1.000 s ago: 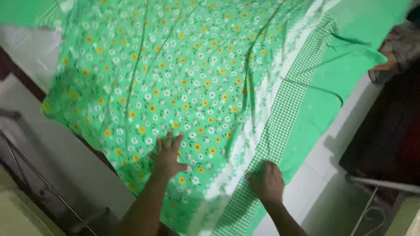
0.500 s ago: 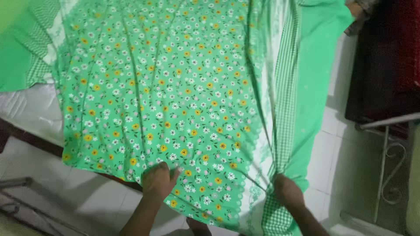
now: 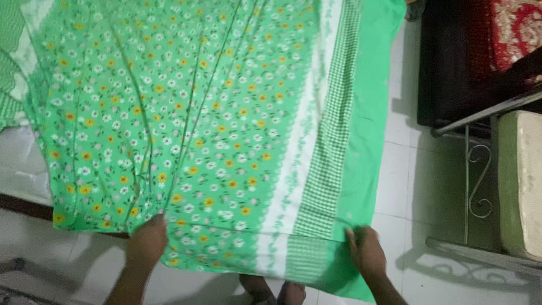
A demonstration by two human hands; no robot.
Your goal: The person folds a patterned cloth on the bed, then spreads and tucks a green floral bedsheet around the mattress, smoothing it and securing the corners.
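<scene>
Since a second ago the green flowered bedsheet (image 3: 197, 113) is lying flatter and straighter, its checked border band (image 3: 333, 135) now running nearly straight up the picture where half a second ago it was bunched into folds at the near corner, and both hands are sitting lower and wider apart along the near hem.

Left hand (image 3: 148, 240) is pinching the near hem at the flowered part, fingers curled under the cloth, so this grip is closed on the sheet. Right hand (image 3: 367, 251) is lying at the near right corner, on the plain green edge strip just beside the checked band; its fingers are bent over the hem, and that grip is closed on the sheet too. Between the two hands the hem is hanging in a shallow curve, and the cloth is spreading away from them toward the top of the picture.

Under the sheet, white tiled floor (image 3: 406, 186) is showing on the right and along the bottom. A dark low piece of furniture (image 3: 451, 62) with a red patterned cover (image 3: 516, 28) is standing well to the right, and a metal-framed seat with a pale cushion (image 3: 522, 181) is standing near the right edge.
</scene>
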